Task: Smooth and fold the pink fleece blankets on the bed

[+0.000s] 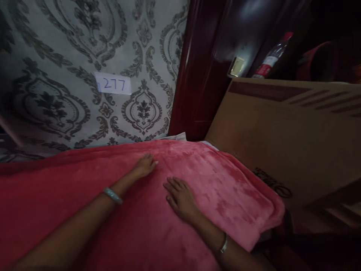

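Note:
A plush pink-red blanket lies spread out before me, its nap showing lighter and darker patches on the right. My left hand rests on it toward the far side, fingers stretched forward and thumb apart, slightly blurred. Nearer and to the right, my right hand lies palm down on the same blanket with its fingers spread. Neither hand grips anything. A pale green bangle circles my left wrist, and a thin silver bracelet is on my right.
A patterned wall with a paper label reading 277 borders the far side. A dark red wooden panel stands at the corner. Along the right is a large cardboard sheet or box, with a plastic bottle behind it.

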Demonstrator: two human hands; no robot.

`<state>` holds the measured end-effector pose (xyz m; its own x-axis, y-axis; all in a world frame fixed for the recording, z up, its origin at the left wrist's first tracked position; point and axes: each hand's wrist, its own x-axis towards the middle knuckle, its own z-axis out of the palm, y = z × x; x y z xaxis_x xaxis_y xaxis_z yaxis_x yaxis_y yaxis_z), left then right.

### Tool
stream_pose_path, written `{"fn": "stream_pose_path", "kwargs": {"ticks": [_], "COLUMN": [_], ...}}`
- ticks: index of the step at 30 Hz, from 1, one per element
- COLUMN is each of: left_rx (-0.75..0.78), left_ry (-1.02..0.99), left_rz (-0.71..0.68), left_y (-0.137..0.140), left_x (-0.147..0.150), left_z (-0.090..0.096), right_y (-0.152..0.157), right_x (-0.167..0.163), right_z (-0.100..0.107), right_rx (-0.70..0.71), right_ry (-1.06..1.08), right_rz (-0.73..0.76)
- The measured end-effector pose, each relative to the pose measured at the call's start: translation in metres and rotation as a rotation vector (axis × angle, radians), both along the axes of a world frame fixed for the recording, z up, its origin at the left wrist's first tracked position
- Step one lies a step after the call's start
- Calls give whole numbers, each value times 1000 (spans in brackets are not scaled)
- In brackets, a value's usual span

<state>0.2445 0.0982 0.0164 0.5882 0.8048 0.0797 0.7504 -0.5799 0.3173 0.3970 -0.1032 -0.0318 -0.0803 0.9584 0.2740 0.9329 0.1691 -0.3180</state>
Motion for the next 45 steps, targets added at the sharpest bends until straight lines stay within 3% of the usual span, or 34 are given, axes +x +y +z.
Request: {"fn": "stream_pose_path", "kwargs": {"ticks": [2, 5, 9, 13, 17, 22, 27, 33, 37, 40, 42, 45], "left_rx": [24, 81, 167, 244, 276, 262, 248, 271, 265, 278, 281, 277], "left_ry": [15, 38, 116, 166, 153, 180, 256, 262, 307, 309, 313, 321], "left_rz": [24, 61, 70, 119, 138, 107, 101, 88, 92, 96, 99, 92], "left_y": [-12, -26, -25, -13, -3, -1, -7, -9, -8, -7, -7, -8], "left_x": [33, 57, 59, 60, 62, 60, 60, 60, 60, 60, 61, 62], "left_z": [-6, -15, -24, -34, -44, -42, -30, -28, -30, -32, -32, -30], "right_y": [0, -3, -4, 11, 40, 81, 125, 164, 162, 133, 103, 53], "right_x": [0, 0, 11, 58, 129, 198, 243, 275, 272, 254, 238, 215], "right_z": [3, 5, 5, 5, 8, 21, 45, 54, 56, 51, 41, 19], "right_rx": [-13, -32, -39, -81, -118, -2, 84, 12, 64, 175, 227, 234], "right_ry": [21, 52, 70, 13, -13, 33, 44, 56, 29, -17, -51, -61], "right_rz": [4, 14, 54, 52, -134, -473, -665, -781, -739, -644, -488, -126]}}
